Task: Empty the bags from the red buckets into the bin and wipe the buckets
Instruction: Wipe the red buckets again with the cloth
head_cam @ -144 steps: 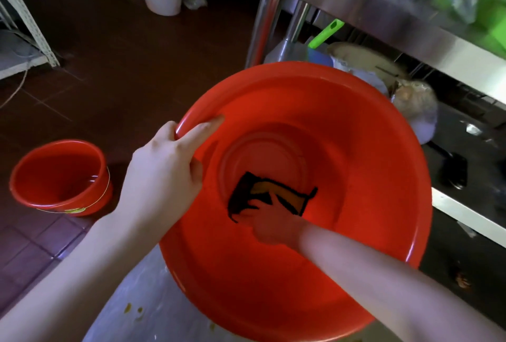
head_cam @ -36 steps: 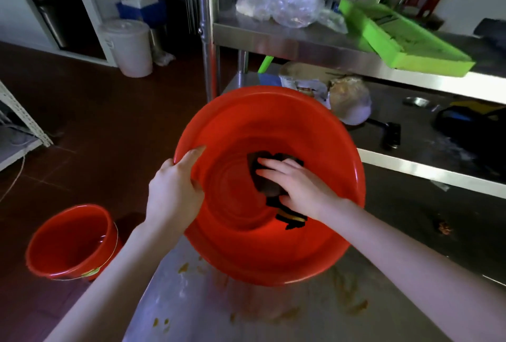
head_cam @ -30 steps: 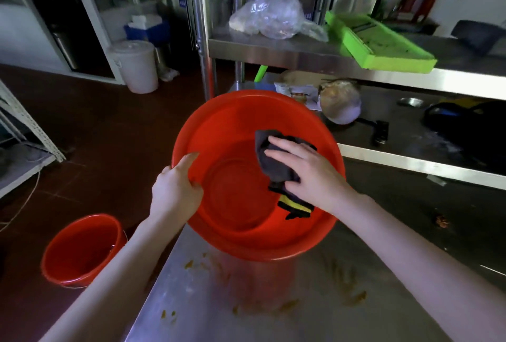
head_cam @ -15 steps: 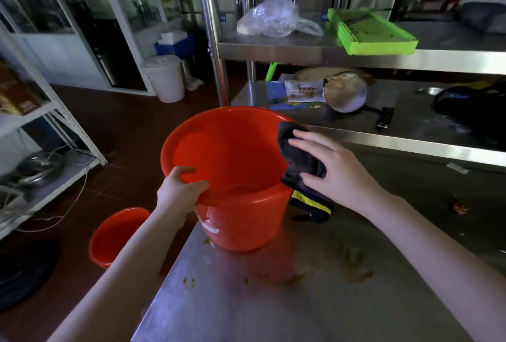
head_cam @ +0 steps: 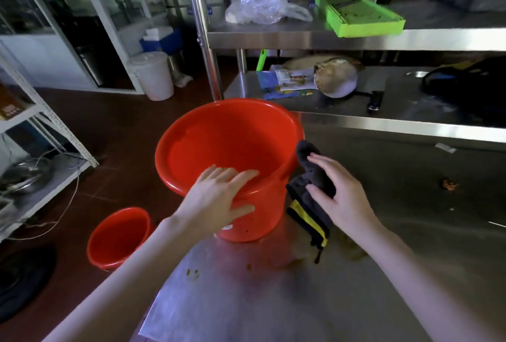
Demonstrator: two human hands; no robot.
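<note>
A large red bucket (head_cam: 219,133) stands upright on the steel table (head_cam: 273,300), near its left corner. My left hand (head_cam: 219,199) grips the bucket's near rim, fingers over the edge and thumb on the outer wall. My right hand (head_cam: 339,193) presses a dark grey cloth with a yellow stripe (head_cam: 309,204) against the bucket's right outer wall. A second, smaller red bucket (head_cam: 117,234) sits on the floor to the left of the table. No bag shows inside either bucket.
A white lidded bin (head_cam: 152,74) stands on the brown floor at the back. Behind the table is a steel shelf rack (head_cam: 356,40) with a plastic bag (head_cam: 260,3), a green tray (head_cam: 358,14) and a pan (head_cam: 336,78). Food smears (head_cam: 353,254) mark the table.
The bucket went from tilted toward me to standing upright on the table. My right hand brought the cloth out from inside, over the rim, to the right outer wall. My left hand shifted along the near rim.
</note>
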